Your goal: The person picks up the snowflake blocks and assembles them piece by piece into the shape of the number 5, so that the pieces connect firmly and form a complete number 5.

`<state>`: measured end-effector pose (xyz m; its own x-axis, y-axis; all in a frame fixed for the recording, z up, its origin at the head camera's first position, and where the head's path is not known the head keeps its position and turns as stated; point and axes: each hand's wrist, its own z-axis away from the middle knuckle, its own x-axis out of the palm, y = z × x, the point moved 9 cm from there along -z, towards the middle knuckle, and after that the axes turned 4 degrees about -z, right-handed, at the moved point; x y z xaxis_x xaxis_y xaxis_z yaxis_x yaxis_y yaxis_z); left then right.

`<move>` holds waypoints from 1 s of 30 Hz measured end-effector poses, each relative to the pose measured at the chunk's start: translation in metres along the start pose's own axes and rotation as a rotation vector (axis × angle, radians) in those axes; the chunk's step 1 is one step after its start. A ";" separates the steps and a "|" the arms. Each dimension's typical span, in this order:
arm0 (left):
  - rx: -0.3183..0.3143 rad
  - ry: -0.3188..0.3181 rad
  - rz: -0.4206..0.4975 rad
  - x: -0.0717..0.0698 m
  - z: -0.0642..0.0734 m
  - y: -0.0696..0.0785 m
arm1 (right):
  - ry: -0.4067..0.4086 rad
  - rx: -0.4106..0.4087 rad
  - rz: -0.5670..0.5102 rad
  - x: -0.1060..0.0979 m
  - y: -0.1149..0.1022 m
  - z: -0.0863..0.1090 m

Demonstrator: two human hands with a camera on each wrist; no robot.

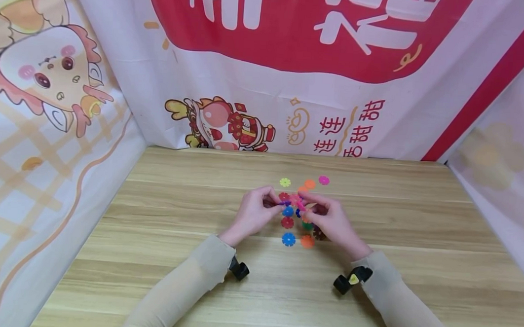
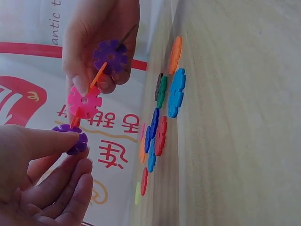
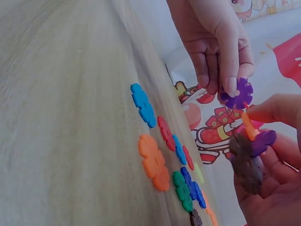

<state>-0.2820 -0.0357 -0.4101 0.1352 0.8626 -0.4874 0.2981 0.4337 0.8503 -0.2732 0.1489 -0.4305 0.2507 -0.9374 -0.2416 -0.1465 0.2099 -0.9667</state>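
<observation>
Above the tabletop, both hands hold a chain of notched, flower-shaped plastic discs slotted together. My left hand (image 1: 253, 210) pinches the purple disc (image 2: 77, 144) at one end between thumb and fingers. A red-orange disc (image 2: 75, 120), seen edge-on, links it to a pink disc (image 2: 87, 103). My right hand (image 1: 333, 220) grips the chain around the pink disc. Beyond its fingertips, an orange disc (image 3: 249, 126) joins a second purple disc (image 3: 263, 142), with a brown disc (image 3: 247, 165) at the far end. Fingers hide part of the chain in the head view.
Loose discs lie on the wooden table (image 1: 189, 194) below and around the hands: a blue one (image 1: 288, 239) and an orange one (image 1: 307, 241) nearest, a yellow-green one (image 1: 285, 182) and a magenta one (image 1: 324, 180) farther back. A printed cloth (image 1: 292, 91) hangs behind the table.
</observation>
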 end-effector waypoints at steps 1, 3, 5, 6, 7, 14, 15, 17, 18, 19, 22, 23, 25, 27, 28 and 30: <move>0.003 -0.002 -0.003 0.000 0.000 0.000 | -0.006 0.008 0.003 0.000 0.000 0.000; 0.010 -0.006 -0.001 0.000 -0.001 0.001 | -0.015 0.014 0.005 0.000 0.002 -0.001; 0.017 -0.008 0.000 0.000 -0.001 0.002 | -0.006 0.025 0.007 -0.001 0.004 -0.002; 0.021 -0.009 -0.001 0.001 -0.001 0.003 | 0.007 0.035 0.008 -0.002 0.005 -0.002; 0.024 -0.013 -0.001 0.001 -0.001 0.003 | 0.019 0.047 0.006 -0.003 0.007 -0.003; 0.032 -0.046 -0.013 0.004 -0.002 0.004 | 0.072 0.112 -0.062 -0.006 0.012 -0.005; 0.036 -0.048 -0.014 0.004 -0.002 0.004 | 0.069 0.113 -0.078 -0.006 0.012 -0.005; 0.042 -0.049 -0.016 0.004 -0.002 0.004 | 0.060 0.117 -0.103 -0.004 0.013 -0.006; 0.046 -0.049 -0.017 0.004 -0.002 0.003 | 0.051 0.120 -0.112 -0.003 0.013 -0.006; 0.049 -0.049 -0.016 0.004 -0.002 0.003 | 0.042 0.125 -0.122 -0.002 0.013 -0.006; 0.058 -0.053 -0.015 0.003 -0.002 0.003 | 0.026 0.145 -0.149 0.001 0.014 -0.006; 0.061 -0.056 -0.018 0.003 -0.002 0.003 | 0.022 0.152 -0.151 0.001 0.014 -0.005; 0.069 -0.065 -0.024 0.003 -0.002 0.003 | 0.021 0.160 -0.152 0.003 0.015 -0.005; 0.078 -0.076 -0.027 0.003 -0.003 0.002 | 0.018 0.159 -0.152 0.004 0.015 -0.005; 0.081 -0.080 -0.028 0.004 -0.003 0.002 | 0.016 0.159 -0.150 0.005 0.015 -0.005; 0.091 -0.087 -0.028 0.004 -0.003 0.003 | 0.017 0.162 -0.152 0.006 0.015 -0.005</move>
<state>-0.2831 -0.0304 -0.4093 0.2062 0.8228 -0.5297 0.3866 0.4288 0.8165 -0.2785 0.1450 -0.4461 0.2420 -0.9660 -0.0914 0.0482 0.1061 -0.9932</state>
